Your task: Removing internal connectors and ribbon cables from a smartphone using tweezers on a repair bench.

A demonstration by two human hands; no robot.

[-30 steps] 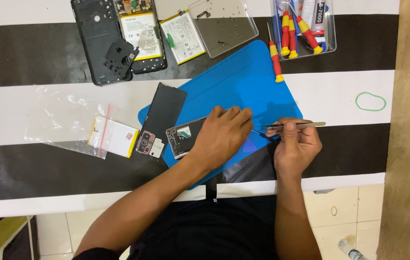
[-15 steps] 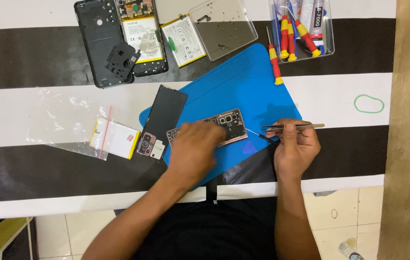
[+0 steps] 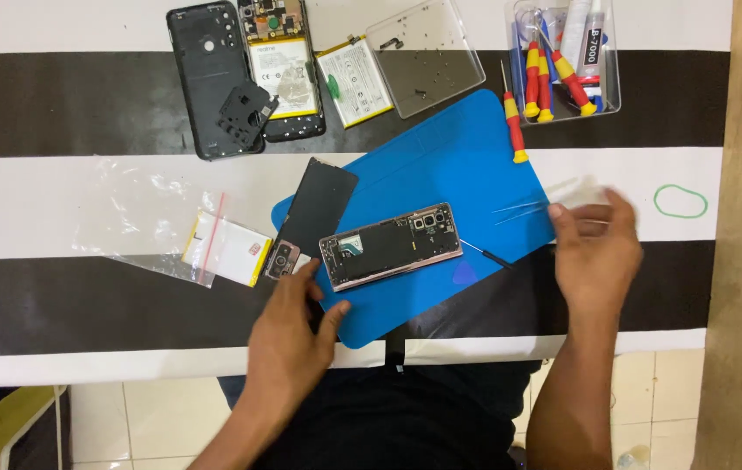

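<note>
Worktop (image 3: 57,104) is flat, in broad black and white stripes. A blue mat (image 3: 466,165), matte and rounded at the corners, lies tilted across the middle. A clear crinkled plastic bag (image 3: 140,218) lies left of the mat, with a small zip pouch (image 3: 227,248) on it. The black back cover (image 3: 210,78), second opened phone (image 3: 279,61) and loose battery (image 3: 353,80) are at the top, next to a clear lid (image 3: 427,57) and a clear tray (image 3: 567,57) of red-yellow screwdrivers. The opened phone (image 3: 391,245) sits on the mat's lower half, innards up, its long axis running left-right and climbing slightly to the right, camera end right. A black panel (image 3: 318,204) lies on the mat's left edge. Tweezers (image 3: 519,209) are thin metal, just left of the right hand. A green rubber band (image 3: 681,201) lies far right. Left hand (image 3: 288,335) is loosely open, fingertips near the phone's left end, holding nothing. Right hand (image 3: 597,252) is motion-blurred, fingers spread; it looks empty, but not certain.
</note>
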